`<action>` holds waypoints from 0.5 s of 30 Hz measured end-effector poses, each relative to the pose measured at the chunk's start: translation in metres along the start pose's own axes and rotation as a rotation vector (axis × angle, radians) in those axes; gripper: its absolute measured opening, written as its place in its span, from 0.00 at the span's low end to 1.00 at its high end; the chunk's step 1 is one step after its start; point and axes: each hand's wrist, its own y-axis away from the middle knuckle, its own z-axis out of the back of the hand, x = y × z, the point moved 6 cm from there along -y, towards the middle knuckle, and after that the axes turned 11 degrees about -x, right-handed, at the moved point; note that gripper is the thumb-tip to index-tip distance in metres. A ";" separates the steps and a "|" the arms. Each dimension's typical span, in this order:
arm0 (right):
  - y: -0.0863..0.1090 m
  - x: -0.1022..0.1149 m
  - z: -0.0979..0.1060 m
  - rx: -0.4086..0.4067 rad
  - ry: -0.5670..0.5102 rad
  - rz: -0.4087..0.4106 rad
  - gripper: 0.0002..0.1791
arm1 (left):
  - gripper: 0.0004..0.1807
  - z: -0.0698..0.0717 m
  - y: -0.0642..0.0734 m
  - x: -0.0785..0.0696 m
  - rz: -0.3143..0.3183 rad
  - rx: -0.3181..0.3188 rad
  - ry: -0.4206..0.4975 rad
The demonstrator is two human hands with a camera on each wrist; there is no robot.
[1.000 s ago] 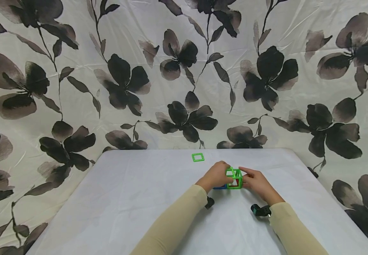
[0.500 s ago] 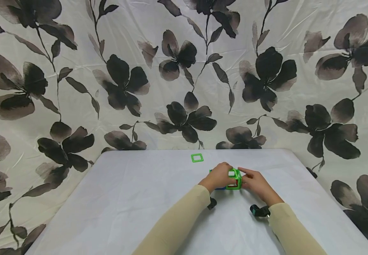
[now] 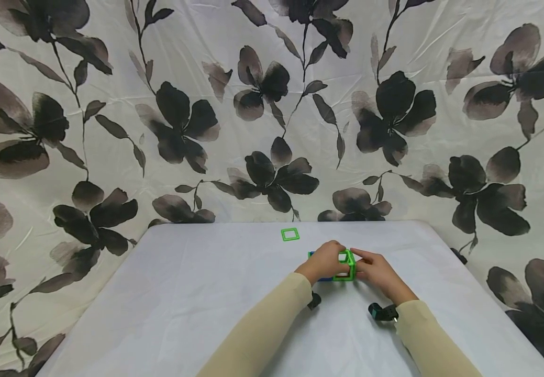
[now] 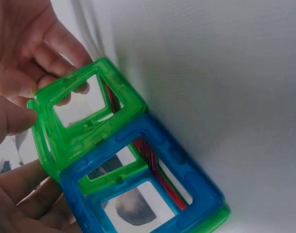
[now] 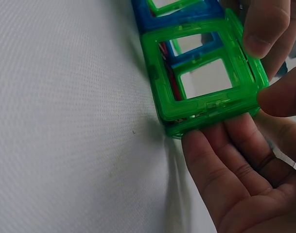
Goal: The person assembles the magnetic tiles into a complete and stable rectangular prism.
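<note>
A box-like structure of open-centred magnetic tiles [image 3: 344,278] stands on the table, green at the right end. Its blue part [image 4: 174,150] adjoins the green in the left wrist view, and red tile edges [image 5: 174,86] show inside. My left hand [image 3: 323,260] pinches the green part near its top edge, thumb on one side and fingers on the other. From the right, my right hand [image 3: 380,271] holds the green end, with fingers against the end face and thumb at the upper edge. The left hand hides much of the blue part in the head view.
A loose green square tile [image 3: 290,240] lies farther back on the white-covered table [image 3: 182,293]. Behind the table hangs a white cloth [image 3: 262,131] with dark flowers. A small dark camera [image 3: 382,312] sits at the right wrist.
A green tile that stood tilted at the structure's top a second ago now lies lower against it. My left hand has shifted slightly right; the right hand stays almost still.
</note>
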 end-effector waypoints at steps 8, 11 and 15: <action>0.000 0.001 -0.001 0.009 -0.007 0.006 0.31 | 0.30 -0.001 0.000 0.000 -0.012 0.013 0.005; 0.001 0.001 -0.001 0.012 -0.010 -0.003 0.31 | 0.30 -0.001 0.000 0.000 -0.013 0.017 0.006; 0.000 0.001 -0.001 0.019 -0.022 -0.002 0.31 | 0.30 0.000 0.000 -0.001 -0.019 0.017 0.000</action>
